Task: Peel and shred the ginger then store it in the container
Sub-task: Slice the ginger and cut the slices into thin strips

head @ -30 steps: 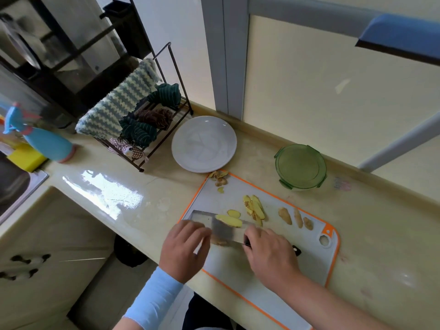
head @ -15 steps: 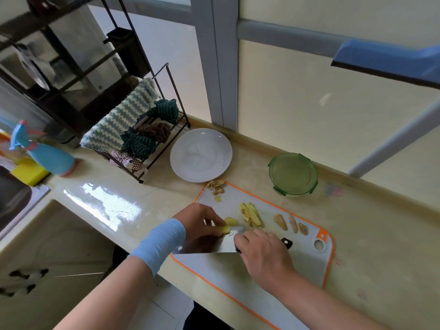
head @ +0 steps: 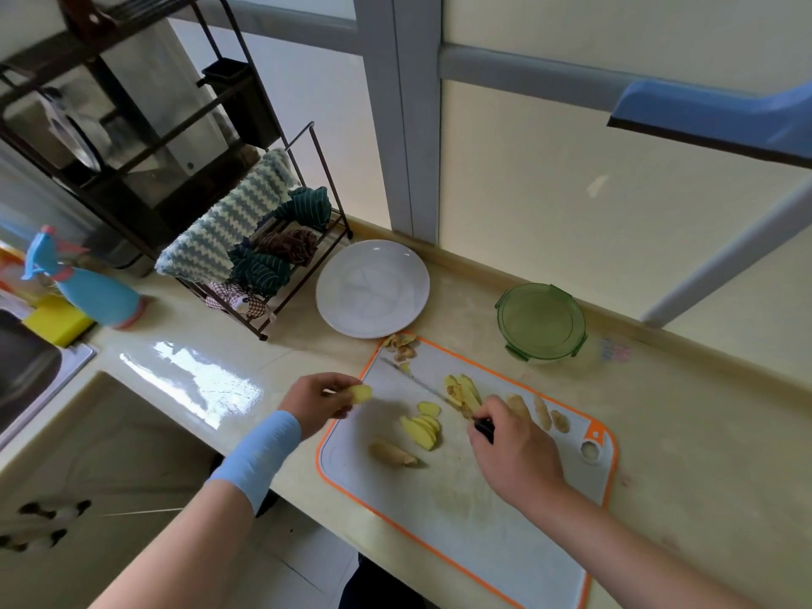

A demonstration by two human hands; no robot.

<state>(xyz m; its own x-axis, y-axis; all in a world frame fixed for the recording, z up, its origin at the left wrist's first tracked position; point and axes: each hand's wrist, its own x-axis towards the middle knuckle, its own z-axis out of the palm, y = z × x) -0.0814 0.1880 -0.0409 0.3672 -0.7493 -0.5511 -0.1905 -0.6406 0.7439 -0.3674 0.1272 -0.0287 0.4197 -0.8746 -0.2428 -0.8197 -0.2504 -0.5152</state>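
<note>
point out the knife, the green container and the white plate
knife point(head: 484, 428), head view, on its black handle
green container point(head: 541, 320), head view, middle of its lid
white plate point(head: 372, 288), head view, bare middle

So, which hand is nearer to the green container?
Right. The right hand, gripping the knife, is over the cutting board in front of the green container; the left hand, pinching a ginger piece, is at the board's left edge, farther away.
</note>
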